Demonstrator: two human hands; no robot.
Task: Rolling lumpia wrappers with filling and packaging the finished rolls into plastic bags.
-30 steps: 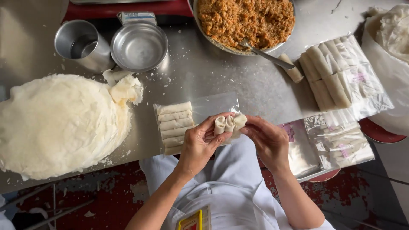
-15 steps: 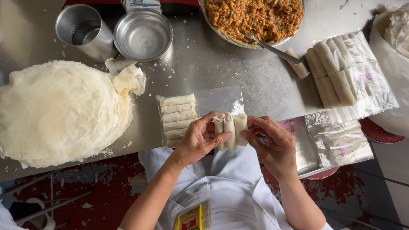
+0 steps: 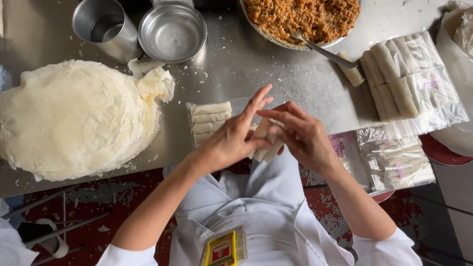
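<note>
Both hands meet at the near edge of the steel table (image 3: 256, 69). My left hand (image 3: 235, 137) and my right hand (image 3: 300, 135) together hold a few pale rolled spring rolls (image 3: 266, 143), fingers pinched around them. Just left of the hands, a row of finished rolls (image 3: 209, 120) lies in a clear plastic bag on the table. A wide stack of thin white wrappers (image 3: 74, 118) covers the table's left side.
A bowl of orange-brown filling (image 3: 305, 17) with a spoon (image 3: 325, 51) sits at the back. A steel cup (image 3: 104, 27) and an empty steel bowl (image 3: 172, 32) stand back left. Bagged rolls (image 3: 409, 74) and flat plastic bags (image 3: 394, 157) lie right.
The hands have turned the rolls from upright to tilted downward, and the left fingers have spread out over them. The view has shifted slightly closer.
</note>
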